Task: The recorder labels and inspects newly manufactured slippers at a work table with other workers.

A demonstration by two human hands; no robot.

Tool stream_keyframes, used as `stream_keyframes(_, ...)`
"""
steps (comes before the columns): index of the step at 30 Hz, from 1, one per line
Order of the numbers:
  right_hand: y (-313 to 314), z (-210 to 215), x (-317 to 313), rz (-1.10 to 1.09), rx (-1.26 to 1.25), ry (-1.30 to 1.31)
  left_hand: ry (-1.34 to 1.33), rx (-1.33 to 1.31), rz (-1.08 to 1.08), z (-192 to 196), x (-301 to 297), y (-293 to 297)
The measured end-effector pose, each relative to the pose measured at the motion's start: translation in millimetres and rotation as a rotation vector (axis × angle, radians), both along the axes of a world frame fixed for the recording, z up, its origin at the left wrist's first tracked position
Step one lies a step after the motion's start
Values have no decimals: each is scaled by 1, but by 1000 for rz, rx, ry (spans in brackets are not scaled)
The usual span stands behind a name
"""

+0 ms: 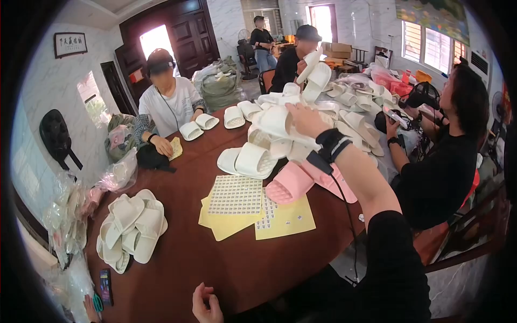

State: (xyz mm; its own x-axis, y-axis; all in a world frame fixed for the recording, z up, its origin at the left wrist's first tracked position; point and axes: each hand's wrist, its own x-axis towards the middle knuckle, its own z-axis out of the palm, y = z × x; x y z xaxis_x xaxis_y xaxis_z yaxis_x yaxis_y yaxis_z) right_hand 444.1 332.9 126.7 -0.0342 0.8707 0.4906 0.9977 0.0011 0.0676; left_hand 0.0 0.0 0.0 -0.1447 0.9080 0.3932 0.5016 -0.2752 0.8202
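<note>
My right hand point(309, 119) reaches far over the round table and closes on a white slipper point(273, 121) at the near side of a heap of slippers. A dark band and a small device with a cable sit on that wrist. Below my forearm lies a pair of pink slippers point(291, 183), beside a pair of white slippers point(256, 161). Sticker sheets point(235, 195) with rows of small labels rest on yellow backing papers point(291, 218). At the table's near edge, my left hand point(207, 304) is loosely curled, fingers apart, holding nothing.
White slippers point(132, 229) are stacked at the left, near a dark box point(106, 287) and teal-handled scissors point(97, 302). Plastic bags point(70, 215) line the left side. A person point(167, 99) across the table holds a yellow paper; another point(441, 156) sits at the right.
</note>
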Motion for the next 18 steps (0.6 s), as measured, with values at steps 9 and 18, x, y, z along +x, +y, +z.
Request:
stream_keyframes(9,-26,-8,-9,46,138,125,5,-9,-6,6,3,-1)
stream_keyframes(18,-77,6,-22,240,262,87,-43,-22,-14,2,1,-1)
